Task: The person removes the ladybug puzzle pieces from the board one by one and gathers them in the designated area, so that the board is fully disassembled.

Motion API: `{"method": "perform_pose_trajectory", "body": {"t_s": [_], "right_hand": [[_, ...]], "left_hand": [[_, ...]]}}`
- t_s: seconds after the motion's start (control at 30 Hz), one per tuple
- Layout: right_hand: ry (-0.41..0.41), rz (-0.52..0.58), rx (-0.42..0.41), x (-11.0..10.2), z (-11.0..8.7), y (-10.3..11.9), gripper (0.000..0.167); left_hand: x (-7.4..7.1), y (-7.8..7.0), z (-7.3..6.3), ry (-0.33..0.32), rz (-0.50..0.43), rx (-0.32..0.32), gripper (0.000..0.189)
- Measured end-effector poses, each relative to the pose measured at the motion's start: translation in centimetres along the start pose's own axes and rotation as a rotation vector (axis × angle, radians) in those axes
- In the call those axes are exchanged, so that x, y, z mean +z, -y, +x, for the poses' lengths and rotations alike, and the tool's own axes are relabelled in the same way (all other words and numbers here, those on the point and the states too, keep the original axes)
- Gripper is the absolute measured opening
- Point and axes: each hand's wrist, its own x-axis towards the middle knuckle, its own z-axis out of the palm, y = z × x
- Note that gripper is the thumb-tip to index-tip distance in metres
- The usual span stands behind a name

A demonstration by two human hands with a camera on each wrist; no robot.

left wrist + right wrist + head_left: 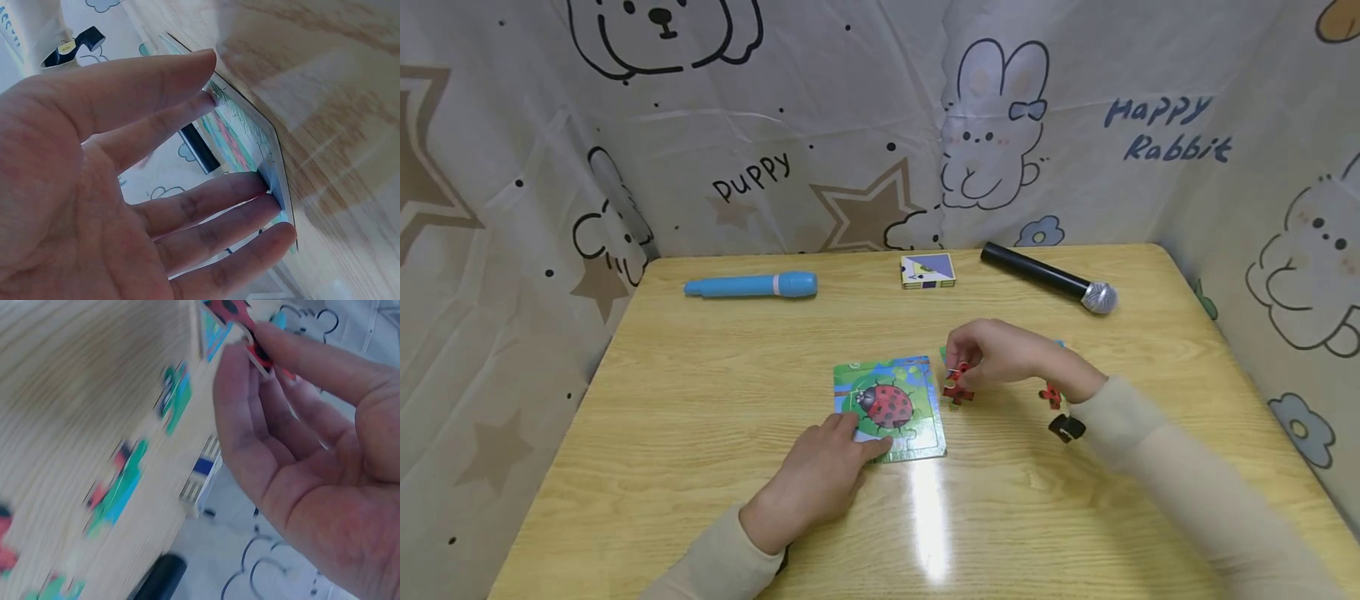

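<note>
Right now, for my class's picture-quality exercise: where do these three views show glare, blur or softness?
Head view: a streak of glare on the table, just nearer than the puzzle board; right wrist view: loose puzzle pieces smeared, the red piece in the right fingers crisper; left wrist view: soft wood grain, pale reflections.

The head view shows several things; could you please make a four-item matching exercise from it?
1. Left hand
2. Right hand
3. Card box
4. Microphone

A. Between the microphone and the blue stick
B. Touching the ladybug puzzle
C. Black and silver
D. Holding at least one red puzzle piece

Pairs: 1-B, 2-D, 3-A, 4-C
</note>
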Motion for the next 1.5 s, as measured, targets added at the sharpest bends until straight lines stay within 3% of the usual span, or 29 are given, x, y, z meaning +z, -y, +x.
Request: {"method": "perform_pose_trajectory", "body": {"t_s": [0.13, 0.4, 0.53, 0.9, 1.23, 1.5], "right_hand": [[0.079, -0.008, 0.046, -0.9, -1.5, -1.4, 0.016], [0.122, -0.145, 0.189, -1.3, -3.5, -2.9, 0.019], [0.14, -0.176, 0.215, -1.0, -3.8, -3.2, 0.018], [0.078, -0.235, 0.153, 0.0, -3.5, -3.5, 0.02], [0.053, -0.25, 0.072, 0.0, -3.5, -3.4, 0.02], [-0.009, -0.259, 0.001, 0.8, -1.9, -2.6, 0.014]], "left_hand": [[0.1, 0.0, 0.0, -0.004, -0.004, 0.0, 0.045], [0.2, 0.0, 0.0, -0.014, 0.006, 0.004, 0.045], [0.2, 0.0, 0.0, -0.022, 0.014, 0.003, 0.044], [0.2, -0.2, -0.3, -0.061, 0.012, 0.009, 0.044], [0.2, -0.2, -0.3, -0.04, 0.01, 0.001, 0.043], [0.2, -0.2, -0.4, -0.045, 0.001, 0.011, 0.043]]}}
